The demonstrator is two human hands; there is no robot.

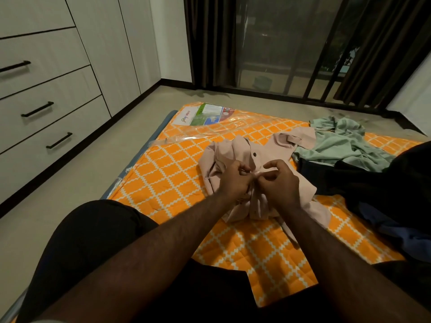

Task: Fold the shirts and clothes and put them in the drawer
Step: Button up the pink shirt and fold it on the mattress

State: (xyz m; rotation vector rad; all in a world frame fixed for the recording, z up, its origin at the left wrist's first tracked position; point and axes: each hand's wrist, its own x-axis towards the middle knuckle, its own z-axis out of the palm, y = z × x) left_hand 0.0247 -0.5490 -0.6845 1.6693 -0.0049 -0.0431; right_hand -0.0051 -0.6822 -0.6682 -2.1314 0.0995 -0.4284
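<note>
- On the orange patterned mattress, mid-frame, lay the pink button shirt, crumpled, collar end away from the person, hem end toward their lap.
- Left hand and right hand sat close together at the shirt's front placket. Both grips were clamped: fingertips pinching the fabric edges between them, apparently working a button. Which button, couldn't tell; fingers covered it.
- One dark button showed just beyond the hands.
- Handling call: thin woven cloth, light, floppy, no stiffness of its own. It would sag and bunch wherever unsupported, not fragile, low slip on the quilted surface.
- Best hold for folding, my judgement: pinch at shoulder seams or both hem corners, keep it flat on the mattress rather than lifting by the middle.
- Green garment lay heaped just beyond and right of the shirt, touching it; dark clothes piled at right.
- Drawers stood at left across the floor, all closed.
</note>
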